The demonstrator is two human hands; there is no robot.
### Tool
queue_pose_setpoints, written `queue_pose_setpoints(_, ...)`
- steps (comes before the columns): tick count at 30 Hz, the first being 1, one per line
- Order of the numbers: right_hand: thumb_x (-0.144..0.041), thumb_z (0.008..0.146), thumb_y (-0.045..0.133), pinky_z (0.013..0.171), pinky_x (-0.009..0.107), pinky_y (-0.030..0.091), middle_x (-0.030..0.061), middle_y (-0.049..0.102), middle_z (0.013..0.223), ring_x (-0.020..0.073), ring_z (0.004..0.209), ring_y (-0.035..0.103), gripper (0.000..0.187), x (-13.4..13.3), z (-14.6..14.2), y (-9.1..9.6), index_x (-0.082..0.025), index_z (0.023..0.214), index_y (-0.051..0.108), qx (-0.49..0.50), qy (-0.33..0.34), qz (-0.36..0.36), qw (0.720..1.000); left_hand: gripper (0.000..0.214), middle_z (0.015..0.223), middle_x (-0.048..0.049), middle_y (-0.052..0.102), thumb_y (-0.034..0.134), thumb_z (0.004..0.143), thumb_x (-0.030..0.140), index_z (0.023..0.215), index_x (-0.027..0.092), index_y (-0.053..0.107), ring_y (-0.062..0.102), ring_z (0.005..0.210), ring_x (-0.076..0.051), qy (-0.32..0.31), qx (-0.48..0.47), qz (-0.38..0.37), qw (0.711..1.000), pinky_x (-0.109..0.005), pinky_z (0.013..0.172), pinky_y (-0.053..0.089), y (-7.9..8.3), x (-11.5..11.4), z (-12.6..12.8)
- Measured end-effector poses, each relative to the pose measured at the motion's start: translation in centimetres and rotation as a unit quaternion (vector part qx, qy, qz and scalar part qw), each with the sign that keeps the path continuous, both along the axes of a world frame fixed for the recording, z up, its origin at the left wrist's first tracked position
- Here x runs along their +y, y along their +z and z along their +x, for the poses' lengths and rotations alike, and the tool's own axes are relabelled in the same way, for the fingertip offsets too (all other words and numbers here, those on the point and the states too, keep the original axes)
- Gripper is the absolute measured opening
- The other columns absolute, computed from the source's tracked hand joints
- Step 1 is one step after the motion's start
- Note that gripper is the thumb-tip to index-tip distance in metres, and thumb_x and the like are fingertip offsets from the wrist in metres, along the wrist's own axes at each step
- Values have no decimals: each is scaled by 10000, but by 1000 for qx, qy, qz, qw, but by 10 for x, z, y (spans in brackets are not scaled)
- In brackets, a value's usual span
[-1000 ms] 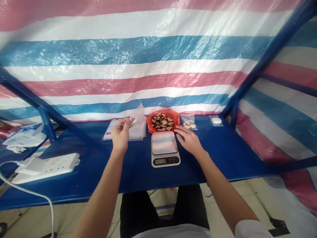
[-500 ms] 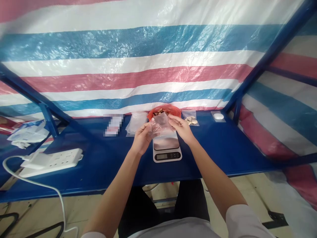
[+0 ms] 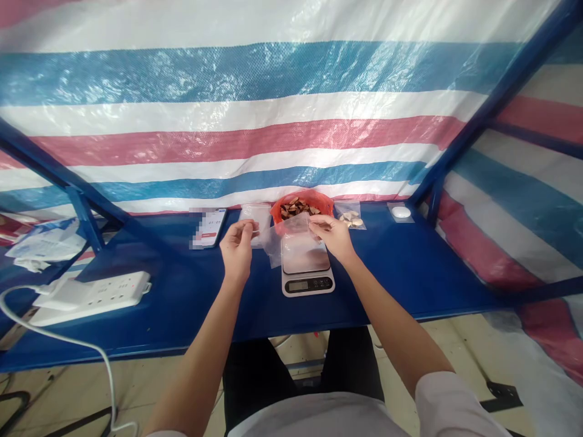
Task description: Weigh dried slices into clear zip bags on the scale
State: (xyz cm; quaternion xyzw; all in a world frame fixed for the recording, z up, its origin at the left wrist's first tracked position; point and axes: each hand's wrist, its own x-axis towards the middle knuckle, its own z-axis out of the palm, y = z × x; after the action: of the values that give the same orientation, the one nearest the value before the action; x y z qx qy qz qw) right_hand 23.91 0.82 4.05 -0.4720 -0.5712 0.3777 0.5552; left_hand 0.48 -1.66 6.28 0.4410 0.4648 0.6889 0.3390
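Observation:
A clear plastic bag (image 3: 276,240) stretches between my two hands, above the left side of the kitchen scale (image 3: 306,262). My left hand (image 3: 238,244) is closed in a pinch at the bag's left edge; the exact contact at the fingertips is hard to make out. My right hand (image 3: 333,235) pinches the bag's upper right corner over the scale. Just behind the scale sits a red basket (image 3: 325,203) holding brown-edged dried slices (image 3: 296,208). Left of it lies a stack of clear bags (image 3: 255,213), partly covered by my left hand.
Right of the basket is a clear bag of pale round slices (image 3: 350,218). Farther right, a white rounded object (image 3: 401,212) lies on a clear packet. A phone (image 3: 214,227) lies left; a power strip (image 3: 104,295) with a white cable rests on the blue table (image 3: 182,303). Striped sheeting (image 3: 273,109) hangs behind.
My left hand has moved left, away from my right hand, and the bag is now spread flatter between them. More of the basket's slices and the phone show.

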Motion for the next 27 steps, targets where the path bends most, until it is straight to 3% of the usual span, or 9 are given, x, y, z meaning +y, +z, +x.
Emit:
queue_pose_setpoints(3,-372,812,715,856,377,633,45,813,974,223,859,773,233,0,-5,-1,-220,975,783,-52,-11,27,998,298,870,-45,743,705,868,467,936,180,745,681,799,-160,33,104,29,994,-282,795,543,7,-3,-3)
queue_pose_setpoints(8,-274,858,680,901,349,626,29,817,1036,214,938,775,181,-1,-19,-1,-244,1001,788,-127,-14,69,989,303,763,-34,734,738,825,466,908,174,754,667,683,-167,-123,180,-20,976,-280,699,530,7,3,17)
queue_pose_setpoints(17,-255,914,650,770,279,609,-7,811,956,185,841,763,125,-5,-32,-4,-273,920,774,-246,-26,114,962,447,634,-30,665,722,829,579,684,165,639,604,537,-125,-218,98,-96,966,-242,528,496,-9,34,38)
queue_pose_setpoints(22,-268,980,567,781,262,562,-12,811,897,176,874,749,249,-7,-33,-5,-291,847,777,-332,-20,174,927,491,536,-19,633,790,759,617,632,166,642,575,469,-126,-234,91,-143,957,-244,476,474,-11,39,35)
queue_pose_setpoints(27,-312,1018,529,813,275,557,-9,814,940,182,921,747,294,-8,-32,-3,-310,889,792,-360,0,194,913,476,525,-16,626,802,757,581,595,165,638,560,447,-116,-239,121,-141,953,-236,459,466,-14,43,29)
